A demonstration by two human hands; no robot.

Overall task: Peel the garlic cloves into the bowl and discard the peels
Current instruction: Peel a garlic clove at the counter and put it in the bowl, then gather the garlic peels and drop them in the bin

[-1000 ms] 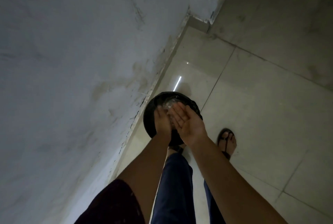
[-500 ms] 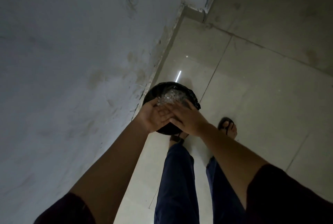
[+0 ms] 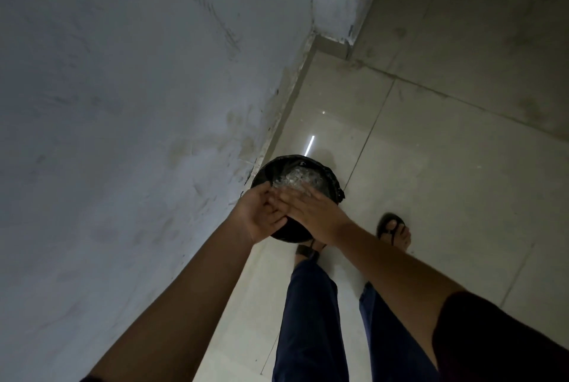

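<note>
Peels: pale, glinting scraps point(image 3: 297, 180) lie heaped inside the bin; whether all of them are garlic peel cannot be told in this dim light.
Bin: a round bin point(image 3: 335, 189) with a black liner, standing on the floor tight against the foot of the wall, straight below the hands.
Right hand: the right hand point(image 3: 317, 212) is over the bin's near side, back upward, laid across the left hand.
Right fingers: the fingers point(image 3: 294, 197) are straight and pressed together, flat against the left palm; they are blurred.
Left hand: the left hand point(image 3: 260, 212) is over the bin's near left rim, palm turned toward the right hand and touching it.
Left fingers: loosely curled under the right hand, thumb raised above it; nothing shows in their grip, and what lies between the two palms is hidden.
Arms: both forearms reach forward and down from the bottom corners, with a dark sleeve point(image 3: 498, 338) on the right arm.
Legs: dark blue trousers point(image 3: 308, 320) below the hands.
Feet: a foot in a dark sandal point(image 3: 393, 227) just right of the bin; the other foot point(image 3: 308, 248) shows partly, at the bin's near edge.
Floor: glossy pale floor point(image 3: 446, 191) tiles with thin joints; a bright streak of reflected light point(image 3: 310, 145) just beyond the bin.
Wall: a scuffed, stained whitish wall point(image 3: 123, 104) fills the left side and turns a corner further on.
</note>
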